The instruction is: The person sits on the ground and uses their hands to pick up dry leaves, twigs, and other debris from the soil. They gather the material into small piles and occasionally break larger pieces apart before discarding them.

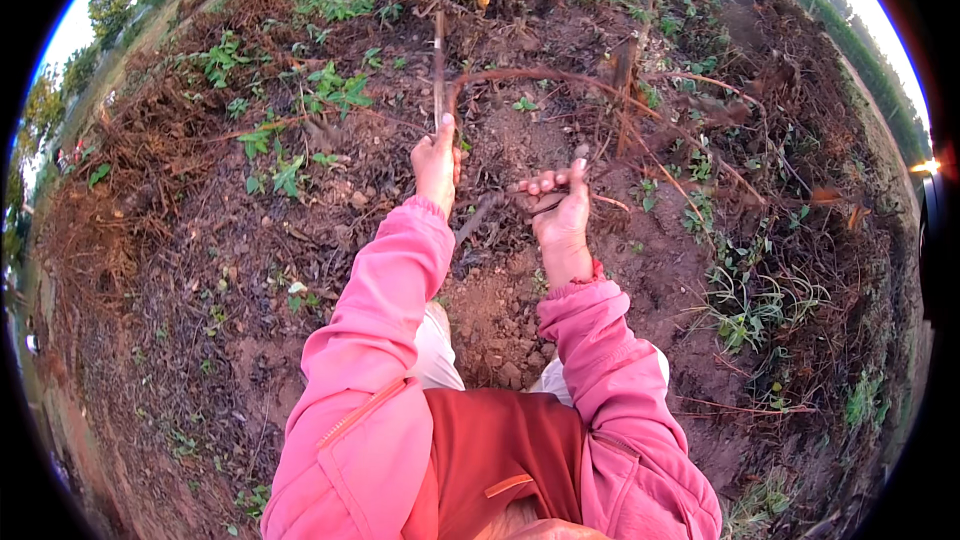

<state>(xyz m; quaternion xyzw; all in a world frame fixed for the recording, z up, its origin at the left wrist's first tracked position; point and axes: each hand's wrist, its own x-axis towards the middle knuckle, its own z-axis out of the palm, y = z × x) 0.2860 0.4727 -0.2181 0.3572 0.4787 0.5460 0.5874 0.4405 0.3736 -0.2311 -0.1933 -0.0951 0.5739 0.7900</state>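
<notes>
My left hand (436,169) is closed around a pale, straight stalk (439,75) that points away from me. A reddish dry stem (525,73) starts beside this hand and arches over to the right, where it branches. My right hand (559,202), palm up, grips a bladed hand tool; its grey blade (480,216) is motion-blurred and extends left, below my left hand. The tool's exact kind is unclear, and its handle is mostly hidden by the fingers. A thin twig (611,202) shows just right of that hand.
Reddish-brown soil (495,315) lies before my legs. Heaped dry brush (112,225) covers the left side, and tangled dry stems (810,127) the right. Small green weeds (337,90) and a grassy tuft (750,307) grow among them. A wooden stump or post (624,79) stands ahead right.
</notes>
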